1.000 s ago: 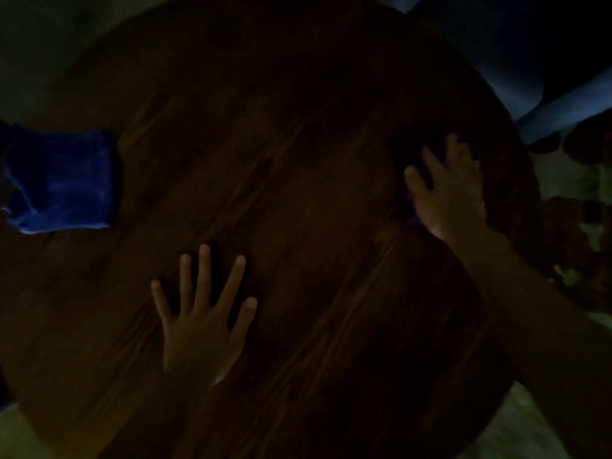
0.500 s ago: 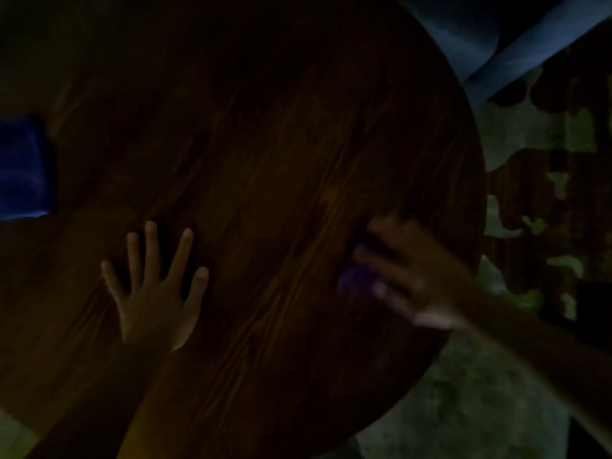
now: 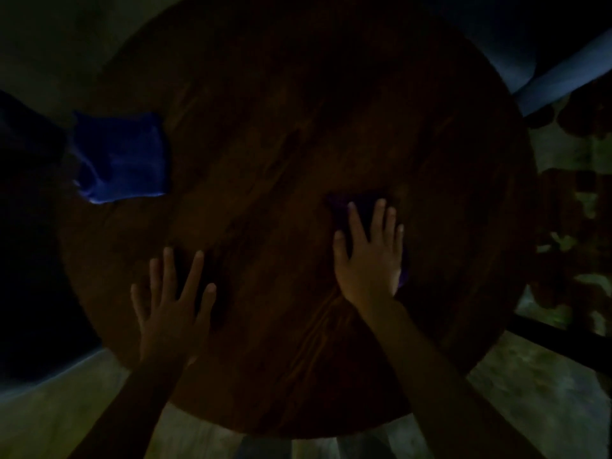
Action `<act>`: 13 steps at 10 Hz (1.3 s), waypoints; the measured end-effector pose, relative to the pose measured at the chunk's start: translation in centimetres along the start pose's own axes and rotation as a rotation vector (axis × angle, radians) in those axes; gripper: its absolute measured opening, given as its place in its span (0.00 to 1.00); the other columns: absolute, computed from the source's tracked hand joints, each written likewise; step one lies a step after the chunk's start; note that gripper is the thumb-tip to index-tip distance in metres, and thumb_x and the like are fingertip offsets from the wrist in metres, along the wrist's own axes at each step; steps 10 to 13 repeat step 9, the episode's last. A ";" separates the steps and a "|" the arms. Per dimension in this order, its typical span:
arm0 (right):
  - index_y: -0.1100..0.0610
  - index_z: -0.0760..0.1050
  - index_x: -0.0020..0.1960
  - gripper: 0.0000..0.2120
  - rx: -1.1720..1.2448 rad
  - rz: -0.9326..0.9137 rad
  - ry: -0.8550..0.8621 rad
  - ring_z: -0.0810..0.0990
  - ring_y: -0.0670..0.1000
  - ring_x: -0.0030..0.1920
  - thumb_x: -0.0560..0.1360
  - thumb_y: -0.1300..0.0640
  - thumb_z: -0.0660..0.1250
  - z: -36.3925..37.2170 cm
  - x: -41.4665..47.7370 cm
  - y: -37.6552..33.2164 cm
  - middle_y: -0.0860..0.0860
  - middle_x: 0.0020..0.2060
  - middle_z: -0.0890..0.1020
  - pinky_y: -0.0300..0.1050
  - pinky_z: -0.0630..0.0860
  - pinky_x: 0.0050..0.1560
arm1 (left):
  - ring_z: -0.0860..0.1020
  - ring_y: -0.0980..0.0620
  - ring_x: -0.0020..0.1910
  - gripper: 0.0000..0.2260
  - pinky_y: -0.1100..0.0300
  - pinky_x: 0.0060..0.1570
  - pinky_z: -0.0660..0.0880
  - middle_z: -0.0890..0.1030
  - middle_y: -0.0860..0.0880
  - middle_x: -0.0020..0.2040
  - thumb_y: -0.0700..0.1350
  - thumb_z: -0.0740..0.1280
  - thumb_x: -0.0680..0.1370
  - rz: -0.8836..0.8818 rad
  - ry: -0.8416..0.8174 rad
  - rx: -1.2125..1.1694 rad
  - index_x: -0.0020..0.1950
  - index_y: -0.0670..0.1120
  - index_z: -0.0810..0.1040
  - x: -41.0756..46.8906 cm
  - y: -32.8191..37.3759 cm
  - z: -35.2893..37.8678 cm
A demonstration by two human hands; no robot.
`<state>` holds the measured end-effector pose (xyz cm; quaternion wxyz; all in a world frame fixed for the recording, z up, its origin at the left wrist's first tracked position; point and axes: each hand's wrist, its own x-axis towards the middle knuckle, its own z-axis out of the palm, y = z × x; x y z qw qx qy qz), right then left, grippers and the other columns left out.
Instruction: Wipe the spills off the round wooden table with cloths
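Note:
The scene is very dim. The round wooden table fills most of the view. My right hand lies flat on a dark purple cloth right of the table's middle; it presses the cloth to the wood, and cloth edges show beyond the fingertips and beside the palm. My left hand rests flat on the bare wood near the front left, fingers spread, holding nothing. A blue cloth lies crumpled at the table's left edge, apart from both hands. No spills can be made out in this light.
Pale blue-grey fabric lies beyond the table's far right edge. A patterned dark-and-light floor shows on the right, crossed by a dark bar. Pale floor runs along the near edge.
My right hand has slid the purple cloth from the far right edge, down toward me, then inward to the table's middle right. My left hand has stayed flat. The view has shifted.

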<state>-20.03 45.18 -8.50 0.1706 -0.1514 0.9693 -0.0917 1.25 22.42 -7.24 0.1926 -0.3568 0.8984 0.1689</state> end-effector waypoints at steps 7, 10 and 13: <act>0.41 0.36 0.81 0.36 -0.420 -0.908 -0.346 0.39 0.59 0.82 0.81 0.33 0.50 5.2 -5.5 -27.6 0.56 0.82 0.39 0.62 0.41 0.80 | 0.36 0.40 0.86 0.34 0.36 0.82 0.43 0.27 0.47 0.81 0.66 0.36 0.81 0.016 -0.297 -0.046 0.87 0.59 0.40 -9.7 -10.3 -1.4; 0.44 0.41 0.83 0.35 -0.277 -0.632 -0.456 0.43 0.60 0.82 0.82 0.37 0.54 1.1 -13.5 -17.8 0.59 0.82 0.46 0.62 0.44 0.80 | 0.49 0.40 0.87 0.28 0.39 0.84 0.51 0.44 0.46 0.89 0.59 0.52 0.88 -0.081 -0.510 -0.119 0.88 0.55 0.51 -14.1 -8.0 -3.4; 0.44 0.41 0.83 0.35 -0.277 -0.632 -0.456 0.43 0.60 0.82 0.82 0.37 0.54 1.1 -13.5 -17.8 0.59 0.82 0.46 0.62 0.44 0.80 | 0.49 0.40 0.87 0.28 0.39 0.84 0.51 0.44 0.46 0.89 0.59 0.52 0.88 -0.081 -0.510 -0.119 0.88 0.55 0.51 -14.1 -8.0 -3.4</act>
